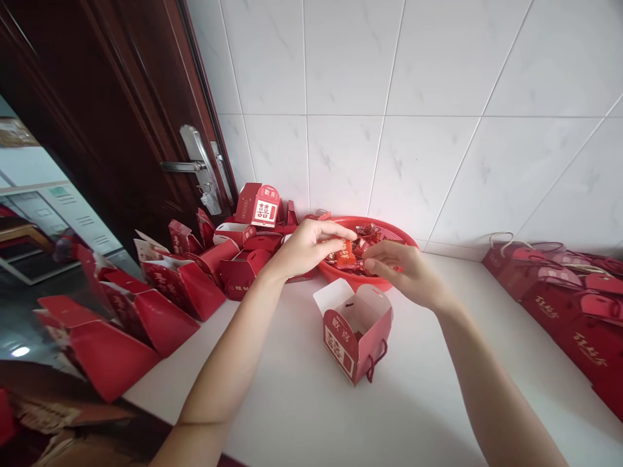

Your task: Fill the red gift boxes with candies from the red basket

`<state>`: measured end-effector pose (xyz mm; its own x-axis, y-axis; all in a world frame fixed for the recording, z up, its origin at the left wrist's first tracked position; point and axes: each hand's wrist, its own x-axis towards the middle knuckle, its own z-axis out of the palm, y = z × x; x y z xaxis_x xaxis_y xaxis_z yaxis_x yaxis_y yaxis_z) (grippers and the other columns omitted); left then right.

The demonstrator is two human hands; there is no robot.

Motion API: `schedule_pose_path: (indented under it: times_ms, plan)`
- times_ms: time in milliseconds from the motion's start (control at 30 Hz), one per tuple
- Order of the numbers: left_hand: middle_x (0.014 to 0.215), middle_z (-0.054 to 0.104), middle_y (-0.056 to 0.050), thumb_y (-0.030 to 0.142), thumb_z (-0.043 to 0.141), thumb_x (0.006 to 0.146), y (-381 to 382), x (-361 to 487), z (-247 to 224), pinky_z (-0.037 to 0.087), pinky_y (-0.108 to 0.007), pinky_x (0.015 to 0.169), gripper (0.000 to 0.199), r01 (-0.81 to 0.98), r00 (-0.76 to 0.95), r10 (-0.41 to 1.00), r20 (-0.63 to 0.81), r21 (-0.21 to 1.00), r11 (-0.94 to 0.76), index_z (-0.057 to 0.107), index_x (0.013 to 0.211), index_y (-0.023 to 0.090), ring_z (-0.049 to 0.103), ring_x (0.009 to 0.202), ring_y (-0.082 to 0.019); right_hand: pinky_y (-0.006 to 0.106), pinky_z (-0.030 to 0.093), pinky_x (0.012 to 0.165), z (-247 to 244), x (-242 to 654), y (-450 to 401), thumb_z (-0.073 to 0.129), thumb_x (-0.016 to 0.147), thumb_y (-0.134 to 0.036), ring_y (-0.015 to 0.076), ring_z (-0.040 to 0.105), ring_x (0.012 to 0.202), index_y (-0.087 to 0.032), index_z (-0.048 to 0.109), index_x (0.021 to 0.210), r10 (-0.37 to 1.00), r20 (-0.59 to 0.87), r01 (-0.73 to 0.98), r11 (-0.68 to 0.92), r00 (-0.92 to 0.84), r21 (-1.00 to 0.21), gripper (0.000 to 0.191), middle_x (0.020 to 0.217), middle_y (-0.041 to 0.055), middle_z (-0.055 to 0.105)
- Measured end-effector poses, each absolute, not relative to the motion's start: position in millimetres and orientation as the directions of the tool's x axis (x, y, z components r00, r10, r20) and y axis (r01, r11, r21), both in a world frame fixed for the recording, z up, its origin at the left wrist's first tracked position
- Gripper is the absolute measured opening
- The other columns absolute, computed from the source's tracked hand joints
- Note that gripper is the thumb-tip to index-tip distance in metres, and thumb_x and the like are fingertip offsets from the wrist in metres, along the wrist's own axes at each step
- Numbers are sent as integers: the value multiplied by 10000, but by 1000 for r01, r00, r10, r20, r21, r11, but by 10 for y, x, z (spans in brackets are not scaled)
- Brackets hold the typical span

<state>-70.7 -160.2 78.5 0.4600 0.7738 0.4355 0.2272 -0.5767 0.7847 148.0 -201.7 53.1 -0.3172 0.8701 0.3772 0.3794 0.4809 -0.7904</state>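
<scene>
My left hand (pixel 311 246) reaches over a red plastic basket (pixel 389 228) and pinches an orange-red candy packet (pixel 346 255) between thumb and fingers. Across from it, my right hand (pixel 403 269) is bent in over the basket's right side, thumb close to the fingertips; what it grips, if anything, is hidden. Small wrapped candies (pixel 367 237) lie in the basket. Just in front of the basket stands a red gift box (pixel 357 334), its top flaps up and a dark red cord handle on its side. Something dark red shows inside it, not clear enough to name.
Red folded boxes (pixel 243 266) are heaped left of the basket, with more standing along the left edge of the white table (pixel 302 395). Red bags with cord handles (pixel 555 305) line the right side. Behind are a tiled wall (pixel 350 155) and a dark wooden door (pixel 121 97).
</scene>
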Motion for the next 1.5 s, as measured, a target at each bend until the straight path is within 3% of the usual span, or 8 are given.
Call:
schedule_pose_path:
  times_ms: [333, 467, 700, 833, 967, 1100, 1367, 1500]
  plan:
    - [1269, 691, -88, 197, 663, 848, -1689, -511, 733, 546, -400, 973, 337, 105, 506, 692, 515, 760, -642, 710, 1181, 201, 652, 1147, -246, 395, 591, 804, 539, 1404, -2038, 775, 788, -525, 248, 723, 884, -205, 670, 893, 911, 324, 152, 369, -255, -917, 352, 943, 80, 749]
    - [1253, 693, -96, 225, 681, 844, -1674, -492, 699, 551, -391, 964, 362, 73, 472, 690, 548, 756, -650, 696, 1202, 180, 659, 1118, -242, 402, 599, 773, 530, 1398, -2040, 816, 748, -502, 242, 736, 814, -209, 670, 966, 924, 325, 64, 344, -203, -937, 393, 877, 68, 762]
    - [1181, 729, -93, 336, 702, 856, -1632, -574, 706, 548, -407, 954, 342, 104, 444, 741, 504, 792, -601, 719, 1157, 176, 683, 1075, -250, 390, 602, 767, 551, 1428, -2046, 816, 749, -487, 210, 718, 762, -200, 702, 882, 909, 391, 21, 398, -142, -917, 337, 851, 55, 751]
    - [1034, 767, -76, 373, 714, 851, -1671, -577, 739, 552, -375, 900, 270, 131, 552, 729, 404, 821, -555, 753, 1013, 159, 711, 968, -234, 391, 596, 793, 576, 1407, -2069, 797, 781, -459, 195, 712, 763, -211, 654, 880, 904, 401, -9, 405, -147, -914, 304, 850, 39, 739]
    - [911, 764, -45, 321, 685, 854, -1706, -562, 750, 553, -322, 795, 182, 190, 615, 715, 333, 817, -544, 737, 894, 151, 706, 876, -207, 365, 586, 801, 589, 1411, -2081, 772, 808, -450, 188, 695, 813, -206, 630, 835, 897, 389, 14, 400, -210, -916, 283, 882, 41, 721]
    - [761, 712, -5, 274, 660, 835, -1712, -562, 752, 508, -274, 663, 139, 296, 640, 721, 266, 780, -551, 725, 809, 154, 662, 740, -167, 379, 585, 804, 572, 1448, -2060, 751, 824, -461, 207, 702, 845, -212, 678, 984, 886, 390, 75, 419, -250, -905, 305, 918, 53, 727]
    - [851, 745, -29, 289, 696, 794, -1725, -583, 776, 522, -283, 751, 152, 298, 602, 732, 317, 762, -575, 730, 875, 164, 677, 796, -171, 430, 582, 801, 553, 1475, -2047, 781, 776, -484, 244, 716, 822, -216, 630, 797, 884, 383, 178, 437, -269, -882, 308, 851, 54, 722]
    - [899, 739, -29, 360, 667, 821, -1703, -673, 793, 495, -273, 722, 198, 458, 613, 751, 244, 665, -590, 711, 894, 181, 663, 821, -178, 415, 577, 792, 564, 1491, -2053, 765, 788, -439, 238, 708, 817, -222, 620, 784, 883, 383, 227, 446, -273, -866, 260, 834, 44, 711]
